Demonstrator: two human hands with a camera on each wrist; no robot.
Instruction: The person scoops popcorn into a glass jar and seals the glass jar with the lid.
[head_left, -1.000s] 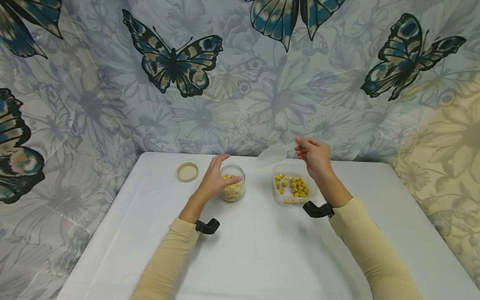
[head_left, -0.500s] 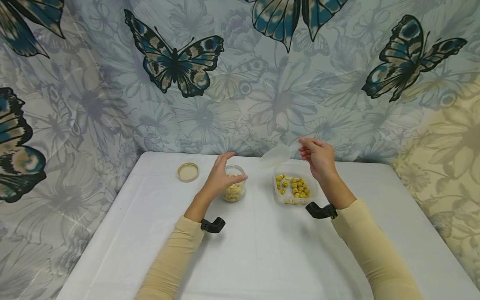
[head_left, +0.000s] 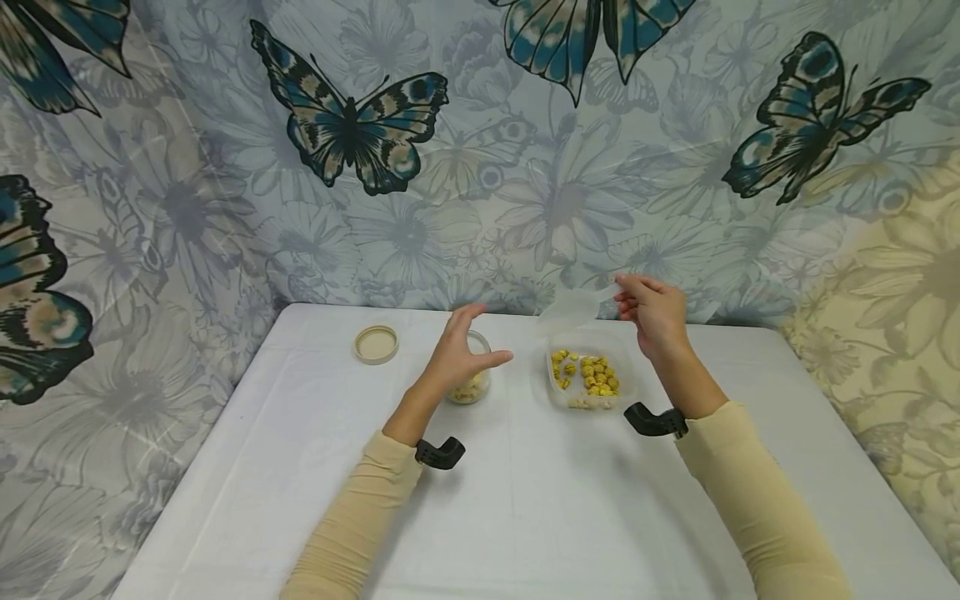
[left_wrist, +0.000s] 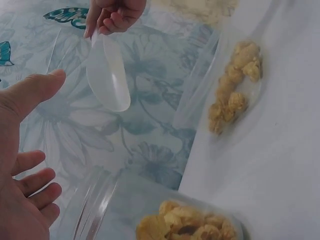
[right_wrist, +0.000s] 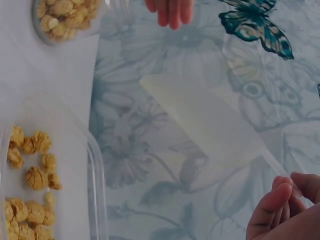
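Note:
My right hand [head_left: 656, 321] pinches the thin handle of a translucent white scoop [head_left: 567, 310] between thumb and fingers. The scoop is raised over the back edge of a clear plastic container [head_left: 550, 398], which holds yellow popcorn [head_left: 600, 377]. In the right wrist view the bowl of the scoop shows no popcorn. My left hand [head_left: 457, 357] is spread, thumb apart from the fingers, and hides part of a glass jar [head_left: 470, 392] in the head view. From the left wrist, the jar [left_wrist: 127, 195] is seen beside the fingers, with popcorn inside; the hand grips nothing.
A round lid with a gold rim [head_left: 376, 344] lies left of the jar at the back of the white-covered table [head_left: 510, 500]. Behind the table hangs a butterfly-patterned cloth [head_left: 465, 208], close to the back edge.
Both hands have drifted right, the scoop travelling along in the right hand. The left hand now covers more of the jar in the head view. Jar, container and lid have stayed put.

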